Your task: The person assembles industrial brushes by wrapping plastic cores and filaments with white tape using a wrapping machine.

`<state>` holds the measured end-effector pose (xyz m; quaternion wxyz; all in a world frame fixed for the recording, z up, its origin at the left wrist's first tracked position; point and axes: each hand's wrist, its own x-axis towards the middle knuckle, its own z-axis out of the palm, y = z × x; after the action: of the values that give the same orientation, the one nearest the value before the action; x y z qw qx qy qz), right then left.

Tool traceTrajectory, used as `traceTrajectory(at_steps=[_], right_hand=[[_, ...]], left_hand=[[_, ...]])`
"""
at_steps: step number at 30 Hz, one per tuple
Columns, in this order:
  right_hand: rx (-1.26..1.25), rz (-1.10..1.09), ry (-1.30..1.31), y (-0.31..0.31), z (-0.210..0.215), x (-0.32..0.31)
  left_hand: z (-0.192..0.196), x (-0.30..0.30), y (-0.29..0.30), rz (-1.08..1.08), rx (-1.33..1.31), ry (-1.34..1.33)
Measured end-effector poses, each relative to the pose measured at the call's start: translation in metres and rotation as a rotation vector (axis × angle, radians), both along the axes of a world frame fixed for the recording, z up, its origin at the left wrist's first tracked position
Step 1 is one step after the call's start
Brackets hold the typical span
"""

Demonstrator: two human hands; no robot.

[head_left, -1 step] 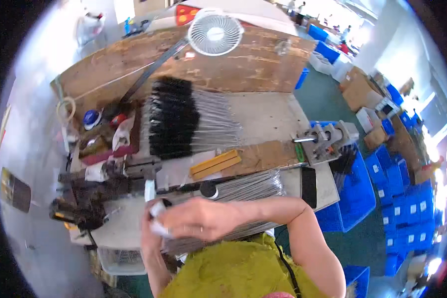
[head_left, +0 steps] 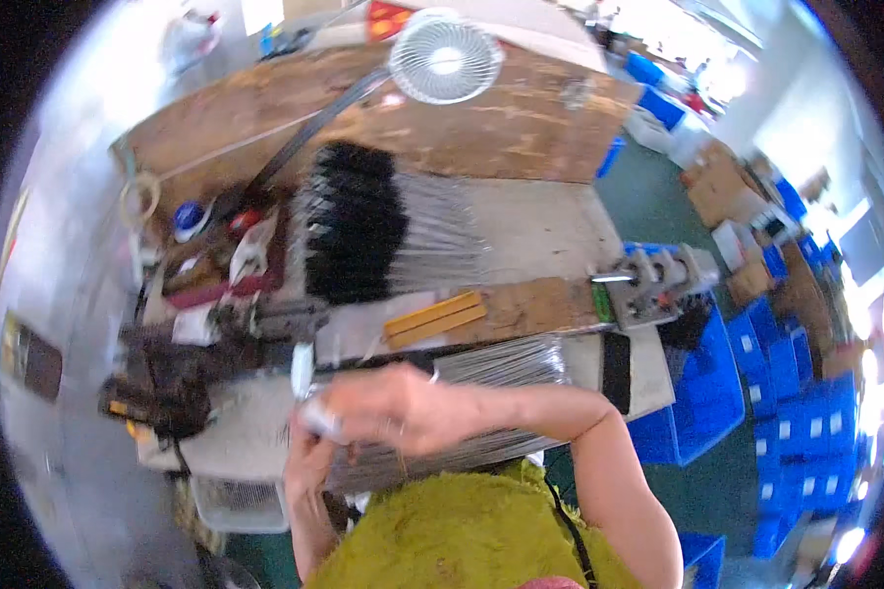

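Observation:
My two hands are close together at the near edge of the workbench, left of its middle. My left hand is closed around a small white object, its kind unclear through the blur. Over it, my right hand reaches across with its fingers curled; what they grip, if anything, cannot be made out. Under my right forearm lies a bundle of thin grey metal rods, partly hidden. Just beyond my hands is a pale upright piece.
Black-bristled brushes with thin metal stems are piled at the back. Nearer lie a yellow wooden bar and a dark clamp-like fixture. A metal fixture sits at right, above a blue bin. A white fan stands behind.
The view has shifted, so the bench appears slightly farther right. My right hand has moved a little upward and now covers the round black-and-white item seen beside it before.

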<state>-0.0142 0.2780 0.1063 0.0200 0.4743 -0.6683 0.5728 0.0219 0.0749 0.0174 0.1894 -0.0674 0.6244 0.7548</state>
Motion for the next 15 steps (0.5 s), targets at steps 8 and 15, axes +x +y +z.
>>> traceTrajectory(at_steps=[8,15], right_hand=[[0.594,-0.480,0.269,0.025,-0.027,-0.017],[0.524,0.168,0.262,-0.018,-0.012,0.020]], left_hand=[[0.025,0.002,-0.024,-0.154,0.387,0.196],[0.005,-0.016,-0.002,0.475,0.419,-0.151]])
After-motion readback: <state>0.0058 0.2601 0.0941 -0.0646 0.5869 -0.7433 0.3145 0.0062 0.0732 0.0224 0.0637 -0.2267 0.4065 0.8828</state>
